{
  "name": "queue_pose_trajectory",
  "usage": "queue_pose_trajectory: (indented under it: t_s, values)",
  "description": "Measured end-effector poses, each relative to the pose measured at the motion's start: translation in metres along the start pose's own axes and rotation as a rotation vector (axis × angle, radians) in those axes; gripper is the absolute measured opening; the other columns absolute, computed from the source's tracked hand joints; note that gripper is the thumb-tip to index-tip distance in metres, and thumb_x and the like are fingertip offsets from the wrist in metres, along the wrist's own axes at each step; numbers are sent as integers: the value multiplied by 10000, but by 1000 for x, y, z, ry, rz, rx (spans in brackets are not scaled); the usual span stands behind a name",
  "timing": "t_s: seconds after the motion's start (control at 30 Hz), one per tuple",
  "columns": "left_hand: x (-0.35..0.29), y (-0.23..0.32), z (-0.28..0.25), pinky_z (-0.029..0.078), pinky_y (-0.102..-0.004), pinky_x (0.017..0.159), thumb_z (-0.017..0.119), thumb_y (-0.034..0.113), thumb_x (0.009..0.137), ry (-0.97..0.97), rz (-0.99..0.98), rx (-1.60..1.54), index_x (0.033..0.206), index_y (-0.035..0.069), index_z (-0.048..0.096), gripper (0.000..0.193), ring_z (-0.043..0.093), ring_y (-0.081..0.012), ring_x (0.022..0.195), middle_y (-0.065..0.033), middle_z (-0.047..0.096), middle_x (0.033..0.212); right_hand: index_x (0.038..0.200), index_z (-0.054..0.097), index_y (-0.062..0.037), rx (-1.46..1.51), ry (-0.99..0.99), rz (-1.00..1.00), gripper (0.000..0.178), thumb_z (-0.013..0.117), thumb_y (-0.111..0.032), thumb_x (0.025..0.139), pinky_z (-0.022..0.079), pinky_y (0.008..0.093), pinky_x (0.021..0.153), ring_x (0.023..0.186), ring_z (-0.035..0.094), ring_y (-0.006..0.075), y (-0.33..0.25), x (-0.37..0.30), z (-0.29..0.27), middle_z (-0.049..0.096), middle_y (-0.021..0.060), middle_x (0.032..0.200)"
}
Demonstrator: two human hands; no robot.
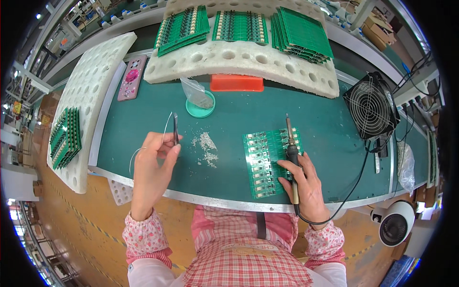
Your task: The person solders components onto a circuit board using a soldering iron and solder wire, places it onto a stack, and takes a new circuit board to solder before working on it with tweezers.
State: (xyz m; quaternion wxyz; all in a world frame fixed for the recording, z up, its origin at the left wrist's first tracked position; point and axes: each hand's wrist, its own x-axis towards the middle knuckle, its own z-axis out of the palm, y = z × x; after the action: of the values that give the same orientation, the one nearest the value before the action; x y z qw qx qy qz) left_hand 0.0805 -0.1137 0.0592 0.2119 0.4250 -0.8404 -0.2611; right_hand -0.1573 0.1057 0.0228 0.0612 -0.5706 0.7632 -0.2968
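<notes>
left hand (154, 165) is gripping tweezers (175, 128) and thin wire (167, 123) near white bits (207, 143), right hand (307, 185) is clasping soldering iron (292, 152) over green circuit board (260, 165) lying on teal tabletop (210, 184)

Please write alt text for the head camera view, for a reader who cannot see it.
A person's right hand holds a soldering iron over a green circuit board on a green workbench; the left hand holds a slim dark tool and a thin wire. Tiny pale parts lie between the hands, and more boards rest on white perforated foam behind.
</notes>
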Motion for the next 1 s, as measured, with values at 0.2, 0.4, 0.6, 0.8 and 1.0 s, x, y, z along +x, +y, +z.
queue_pose_trajectory:
  t_s: [0.2,0.4,0.6,0.8,1.0]
  values:
    - [-19,30,37,499,-267,787,656,-13,905,-108,63,-454,1047,-2,595,155,628,-128,841,-53,637,975,1287,602,-172,26,42,18,534,791,-96,794,485,518,993,1168,547,481,-2,3,4,548,229,1223]
    - [-31,29,55,506,-284,772,659,15,914,-197,22,-424,1045,3,624,136,646,-146,826,-70,683,979,1283,608,-164,20,48,26,540,800,-97,783,483,516,1005,1150,557,470,1,1,4,550,219,1220]
    - [-38,23,65,496,-303,739,680,-4,877,-142,144,-236,1030,15,644,159,644,-218,795,-75,692,987,1272,618,-145,22,56,-6,537,807,-97,772,480,519,1021,1103,585,438,3,2,5,555,203,1210]
    - [-41,23,62,488,-321,741,695,-12,854,-81,174,-169,981,23,667,135,629,-246,830,-74,695,989,1243,639,-145,-3,36,-22,516,811,-97,759,503,509,996,1108,596,437,7,3,0,565,206,1200]
    - [-41,13,59,456,-341,764,719,12,839,78,64,-234,1001,57,687,172,595,-258,830,-65,677,946,1245,643,-158,21,-33,13,517,805,-83,760,511,499,983,1157,581,446,10,3,-8,567,216,1220]
